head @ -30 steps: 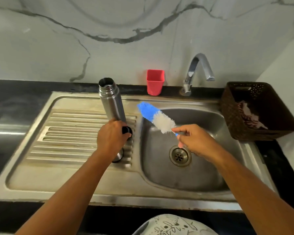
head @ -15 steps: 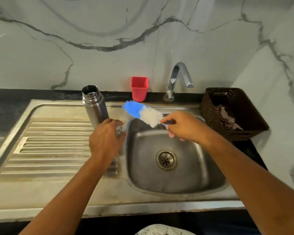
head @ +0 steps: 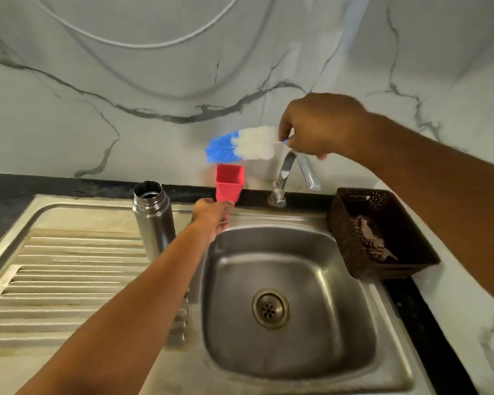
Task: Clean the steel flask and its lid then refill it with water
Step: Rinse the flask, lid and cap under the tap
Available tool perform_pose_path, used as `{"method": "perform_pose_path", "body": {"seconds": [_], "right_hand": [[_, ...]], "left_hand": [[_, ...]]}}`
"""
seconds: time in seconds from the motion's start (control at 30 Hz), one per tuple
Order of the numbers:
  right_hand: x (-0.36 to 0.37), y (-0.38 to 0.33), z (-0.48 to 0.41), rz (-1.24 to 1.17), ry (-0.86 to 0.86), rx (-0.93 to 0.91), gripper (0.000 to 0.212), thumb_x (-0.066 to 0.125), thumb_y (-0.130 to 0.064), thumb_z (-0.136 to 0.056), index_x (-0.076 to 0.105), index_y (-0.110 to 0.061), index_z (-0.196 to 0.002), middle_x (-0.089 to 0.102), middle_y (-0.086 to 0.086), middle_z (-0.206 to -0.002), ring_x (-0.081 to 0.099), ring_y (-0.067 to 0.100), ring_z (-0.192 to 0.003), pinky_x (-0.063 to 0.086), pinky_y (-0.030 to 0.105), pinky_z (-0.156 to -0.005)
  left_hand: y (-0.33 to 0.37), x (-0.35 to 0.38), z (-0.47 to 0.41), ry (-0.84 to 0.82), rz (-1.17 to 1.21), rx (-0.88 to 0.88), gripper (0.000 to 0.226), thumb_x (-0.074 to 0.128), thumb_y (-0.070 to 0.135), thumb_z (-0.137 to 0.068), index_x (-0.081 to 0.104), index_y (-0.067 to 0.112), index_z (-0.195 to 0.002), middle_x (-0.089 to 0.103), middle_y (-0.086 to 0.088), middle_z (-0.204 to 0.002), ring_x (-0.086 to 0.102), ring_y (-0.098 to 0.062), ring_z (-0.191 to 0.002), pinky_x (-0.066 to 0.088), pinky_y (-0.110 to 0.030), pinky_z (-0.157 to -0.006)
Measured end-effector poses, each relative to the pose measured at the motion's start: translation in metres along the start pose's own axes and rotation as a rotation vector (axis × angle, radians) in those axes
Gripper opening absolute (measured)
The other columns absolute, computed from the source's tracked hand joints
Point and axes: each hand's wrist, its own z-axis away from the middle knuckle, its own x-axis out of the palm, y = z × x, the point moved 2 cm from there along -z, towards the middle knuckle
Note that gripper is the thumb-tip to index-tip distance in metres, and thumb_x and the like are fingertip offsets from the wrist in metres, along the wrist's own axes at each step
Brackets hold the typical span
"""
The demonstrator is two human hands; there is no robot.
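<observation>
Head view: I look down on the basin, with both my arms stretched out over it.
Right hand: raised above the basin's back edge, in front of the wall. My thumb and fingers pinch the thin handle of the brush.
Brush: in the air above the basin's back left corner, lying nearly level. The white bristles are next to my fingers and the blue ones at the far tip, pointing left. From here it shows just over the cup, but I cannot tell how near it really is.
Left hand: reached across the basin's back left corner, its back towards me. The fingertips meet the foot of the cup. I cannot tell whether they hold it or only touch it, as the hand hides them.
Cup: red, upright, behind the basin's back left corner.
Flask: steel, upright, mouth open, just left of the basin on the drainboard. My left forearm crosses in front of its lower part.
Drainboard: ribbed steel, left of the basin.
Tap: at the basin's back edge, with the spout bent over the basin.
Drain: in the middle of the basin's floor.
Basket: dark brown, at the basin's right rim, with something crumpled inside.
</observation>
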Motion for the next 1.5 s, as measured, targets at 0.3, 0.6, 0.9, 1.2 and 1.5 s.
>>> {"method": "perform_pose_path", "body": {"seconds": [0.3, 0.6, 0.9, 1.2, 1.5], "right_hand": [[0.022, -0.014, -0.082, 0.435, -0.083, -0.144, 0.025, 0.061, -0.014, -0.094, 0.073, -0.022, -0.115, 0.069, 0.002, -0.102, 0.06, 0.017, -0.071, 0.034, 0.027, -0.053], [0.064, -0.055, -0.158, 0.616, 0.019, -0.267, 0.031, 0.054, 0.004, -0.095, 0.065, -0.006, -0.122, 0.066, 0.012, -0.124, 0.064, 0.036, -0.114, 0.047, 0.041, -0.079], [0.079, -0.034, -0.163, 0.756, 0.243, -0.538, 0.026, 0.06, -0.001, -0.089, 0.07, -0.018, -0.106, 0.067, 0.006, -0.106, 0.064, 0.032, -0.103, 0.045, 0.045, -0.095], [0.034, -0.03, -0.11, 0.322, 0.303, -0.551, 0.039, 0.059, 0.003, -0.09, 0.069, -0.015, -0.123, 0.063, 0.009, -0.116, 0.058, 0.032, -0.115, 0.057, 0.048, -0.084], [0.031, -0.035, -0.029, -0.033, 0.132, -0.284, 0.042, 0.066, -0.019, -0.098, 0.059, -0.026, -0.139, 0.057, 0.001, -0.137, 0.056, 0.027, -0.123, 0.053, 0.046, -0.092]], "left_hand": [[0.011, 0.018, -0.045, -0.081, 0.113, -0.046, 0.03, 0.063, -0.001, -0.097, 0.05, 0.022, -0.113, 0.065, -0.009, -0.103, 0.063, -0.021, -0.089, 0.059, -0.047, -0.09], [0.002, 0.021, -0.067, -0.059, 0.146, -0.002, 0.047, 0.061, -0.008, -0.094, 0.042, 0.028, -0.117, 0.062, -0.002, -0.101, 0.064, -0.024, -0.1, 0.058, -0.046, -0.096], [0.0, 0.023, -0.065, -0.043, 0.193, 0.019, 0.054, 0.065, -0.007, -0.094, 0.042, 0.03, -0.126, 0.063, -0.001, -0.113, 0.067, -0.023, -0.109, 0.058, -0.036, -0.087], [0.011, 0.025, -0.038, -0.035, 0.162, 0.007, 0.053, 0.065, -0.006, -0.093, 0.04, 0.028, -0.123, 0.065, -0.009, -0.111, 0.064, -0.024, -0.102, 0.056, -0.042, -0.092], [0.043, 0.016, 0.041, -0.052, -0.229, 0.303, 0.042, 0.076, 0.011, -0.088, 0.061, 0.026, -0.124, 0.068, -0.004, -0.124, 0.069, -0.027, -0.113, 0.059, -0.046, -0.099]]}}
